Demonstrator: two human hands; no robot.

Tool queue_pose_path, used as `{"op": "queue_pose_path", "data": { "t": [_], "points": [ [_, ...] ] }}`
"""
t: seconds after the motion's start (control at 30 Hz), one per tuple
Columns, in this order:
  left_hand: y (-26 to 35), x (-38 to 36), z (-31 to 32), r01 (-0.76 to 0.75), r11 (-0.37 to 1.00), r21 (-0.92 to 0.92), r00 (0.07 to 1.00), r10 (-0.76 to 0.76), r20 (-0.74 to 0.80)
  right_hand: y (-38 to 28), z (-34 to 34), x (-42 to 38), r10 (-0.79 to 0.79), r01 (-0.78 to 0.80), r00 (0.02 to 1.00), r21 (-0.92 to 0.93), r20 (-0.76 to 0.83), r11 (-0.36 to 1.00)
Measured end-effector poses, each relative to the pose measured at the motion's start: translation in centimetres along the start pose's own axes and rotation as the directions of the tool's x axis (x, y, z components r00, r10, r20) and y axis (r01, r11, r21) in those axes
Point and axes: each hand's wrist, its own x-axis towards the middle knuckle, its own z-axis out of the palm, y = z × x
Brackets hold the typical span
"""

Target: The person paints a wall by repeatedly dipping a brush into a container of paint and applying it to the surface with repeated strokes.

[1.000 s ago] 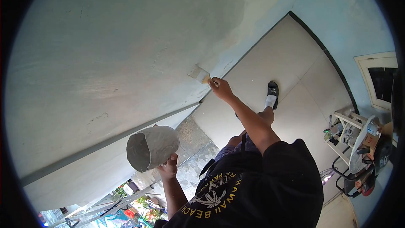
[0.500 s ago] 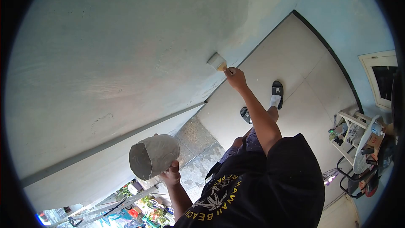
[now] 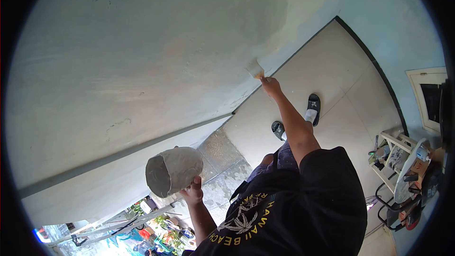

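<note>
One flat wooden-handled brush, gripped by the right hand, meets the greyish wall. The left hand grips a rounded grey pot.

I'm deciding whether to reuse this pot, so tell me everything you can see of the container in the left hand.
The container is rounded and dull grey, with a wide open mouth, an uneven rim and streaky smears on its outside. The material is unclear, as are any contents. The left hand holds it up beside the torso, thumb against its outer wall, mouth toward picture left.
</note>
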Motion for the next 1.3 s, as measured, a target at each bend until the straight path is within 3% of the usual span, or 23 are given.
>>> {"op": "queue_pose_path", "data": {
  "t": [0.03,0.07,0.13,0.2,0.27,0.37,0.43,0.47,0.53,0.67,0.73,0.8,0.87,0.93,0.97,1.0,1.07,1.1,1.17,1.2,1.27,1.3],
  "points": [
    [0.0,-0.2,0.1,0.075,0.996,-0.038,0.997,-0.076,-0.024,1.4,-0.5,0.4,0.264,-0.258,0.957,-0.057,0.118,0.964],
    [0.2,-0.2,0.5,0.065,0.997,-0.049,0.997,-0.066,-0.026,2.4,-0.7,1.0,0.252,-0.247,0.961,-0.057,0.111,0.967],
    [1.2,0.0,1.3,0.034,0.999,-0.008,0.999,-0.034,0.031,3.9,0.0,1.2,0.266,-0.202,0.956,-0.374,0.126,0.905],
    [0.6,0.3,1.0,0.037,0.999,-0.011,0.998,-0.036,0.051,0.4,-0.8,0.0,0.301,-0.25,0.944,-0.298,0.139,0.921],
    [0.3,0.2,1.0,0.047,0.999,-0.017,0.997,-0.046,0.065,-5.7,-2.3,-2.3,-0.074,0.082,0.995,-0.13,0.069,0.988],
    [0.3,0.5,1.5,0.022,1.0,-0.012,0.997,-0.021,0.078,-17.8,-7.5,-9.4,-0.163,0.164,0.986,-0.103,0.025,0.981],
    [0.4,0.4,1.4,0.06,0.998,-0.003,0.994,-0.06,0.089,-20.9,-9.1,-12.7,-0.317,0.312,0.948,0.279,-0.028,0.908],
    [0.5,0.3,1.6,0.063,0.998,-0.016,0.996,-0.061,0.068,-21.8,-9.5,-13.8,-0.332,0.323,0.943,0.267,-0.013,0.908],
    [0.9,0.2,2.1,0.06,0.997,-0.039,0.997,-0.058,0.042,-23.1,-9.8,-15.1,-0.355,0.248,0.933,0.622,0.052,0.743],
    [1.6,0.0,2.4,0.062,0.995,-0.079,0.998,-0.063,-0.011,-17.3,-4.7,-9.3,-0.4,0.263,0.901,0.526,0.165,0.809],
    [1.4,0.1,2.4,0.011,0.999,-0.046,0.996,-0.014,-0.084,-11.6,-1.9,-5.9,0.017,-0.139,0.944,0.35,0.331,0.926],
    [1.7,-0.1,1.9,-0.006,1.0,0.027,0.997,0.008,-0.073,-6.5,-0.6,-3.5,0.254,-0.408,0.853,0.277,0.456,0.87],
    [1.7,-0.5,1.1,-0.038,0.999,0.01,0.988,0.039,-0.151,-2.8,0.8,-2.2,0.459,-0.551,0.794,0.153,0.399,0.82],
    [2.7,-0.3,0.6,-0.04,0.954,0.297,0.999,0.046,-0.014,-1.8,1.5,-2.7,0.515,-0.59,0.765,0.101,0.387,0.801],
    [4.5,-0.2,1.8,-0.055,0.979,0.194,0.972,0.097,-0.212,-1.9,1.7,-2.6,0.555,-0.629,0.742,0.104,0.377,0.77],
    [4.9,-1.5,1.2,0.108,0.972,0.209,0.989,-0.085,-0.117,-2.5,1.6,-2.7,0.556,-0.612,0.746,0.049,0.366,0.79],
    [3.8,-3.5,1.0,0.412,0.899,0.148,0.911,-0.401,-0.096,-3.4,1.4,-3.5,0.516,-0.638,0.723,0.157,0.46,0.754],
    [3.8,-4.8,1.7,0.437,0.893,0.11,0.896,-0.423,-0.133,-3.6,1.3,-3.2,0.522,-0.627,0.718,0.104,0.46,0.772],
    [3.7,-6.7,2.9,0.364,0.912,0.19,0.919,-0.319,-0.23,-3.9,2.5,-1.7,0.571,-0.74,0.643,0.225,0.511,0.633],
    [2.7,-8.1,3.7,0.394,0.904,0.164,0.901,-0.344,-0.266,-3.4,2.9,-0.6,0.582,-0.74,0.632,0.177,0.511,0.649],
    [0.1,-10.9,6.6,0.226,0.886,0.406,0.936,-0.081,-0.343,-2.2,3.7,2.7,0.59,-0.772,0.562,0.111,0.579,0.626],
    [0.5,-11.0,8.2,0.214,0.89,0.403,0.912,-0.034,-0.409,-2.3,3.9,3.5,0.6,-0.761,0.562,0.072,0.569,0.645]
  ]
}}
